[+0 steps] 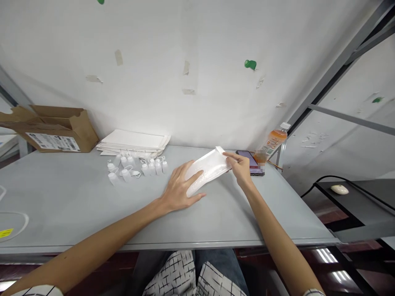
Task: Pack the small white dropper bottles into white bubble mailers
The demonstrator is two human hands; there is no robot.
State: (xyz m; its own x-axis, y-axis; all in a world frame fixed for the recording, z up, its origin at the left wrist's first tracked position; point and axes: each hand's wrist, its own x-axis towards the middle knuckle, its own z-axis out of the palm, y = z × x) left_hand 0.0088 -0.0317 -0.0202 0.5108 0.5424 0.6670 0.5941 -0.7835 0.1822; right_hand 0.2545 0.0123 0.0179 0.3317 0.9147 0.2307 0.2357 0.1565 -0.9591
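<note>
A translucent white padded plastic pouch [207,172] lies slanted on the grey table [70,209], its far end folded into a flap. My left hand [182,187] presses flat on its near part, fingers spread. My right hand [241,169] grips the pouch's far right edge, with the fingers reaching towards the flap. Left of the pouch stands a group of several small white plastic bottles with loop cords [137,167]. Neither hand touches them.
A stack of flat white sheets [133,140] lies against the wall, and an open cardboard box [55,129] stands at the far left. A phone [250,161] and an orange drink bottle [273,142] are at the back right. The table's front edge runs close to my body.
</note>
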